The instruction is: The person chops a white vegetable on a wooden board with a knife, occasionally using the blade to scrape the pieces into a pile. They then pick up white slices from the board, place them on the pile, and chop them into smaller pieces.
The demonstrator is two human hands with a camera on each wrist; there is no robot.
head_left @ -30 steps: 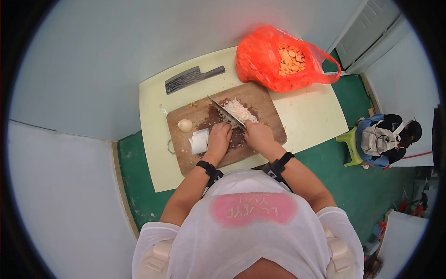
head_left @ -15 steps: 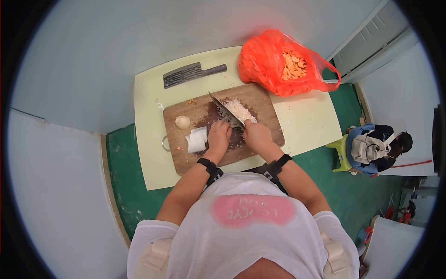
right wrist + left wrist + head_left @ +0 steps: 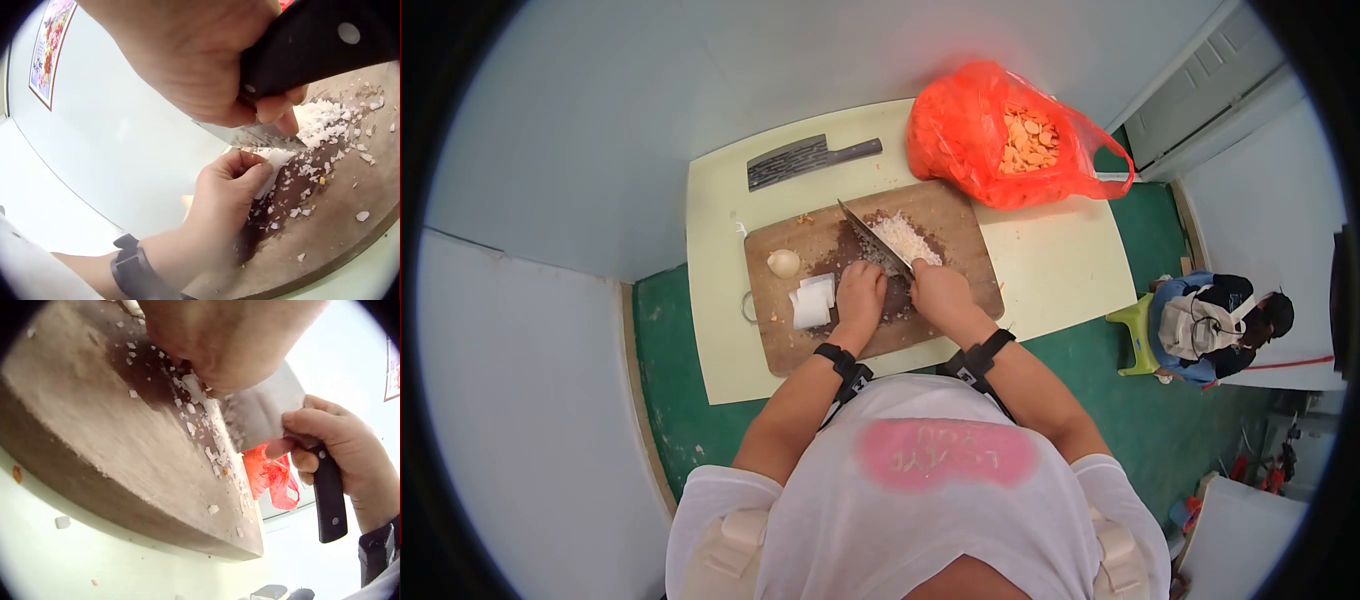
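Note:
On the wooden cutting board [image 3: 790, 345] the right hand [image 3: 943, 298] grips a knife [image 3: 874, 236] by its black handle [image 3: 330, 494], thumb and finger against the blade. Beside the blade, the left hand [image 3: 860, 303] pinches a white piece [image 3: 272, 172] between thumb and curled fingers, clearest in the right wrist view. Finely chopped white bits [image 3: 905, 238] lie heaped beyond the knife, with crumbs scattered around it. Left of the left hand lie white slabs [image 3: 811, 304] and a round pale piece [image 3: 783, 263].
A dark cleaver [image 3: 800, 162] lies on the pale table [image 3: 720, 290] behind the board. At the back right stands a red plastic bag [image 3: 960, 135] with orange slices [image 3: 1030, 142]. A person [image 3: 1215, 325] sits on a green stool [image 3: 1137, 335] off to the right.
In the head view, board, hands and knife appear slightly further left together as the view shifts. Both holds are unchanged.

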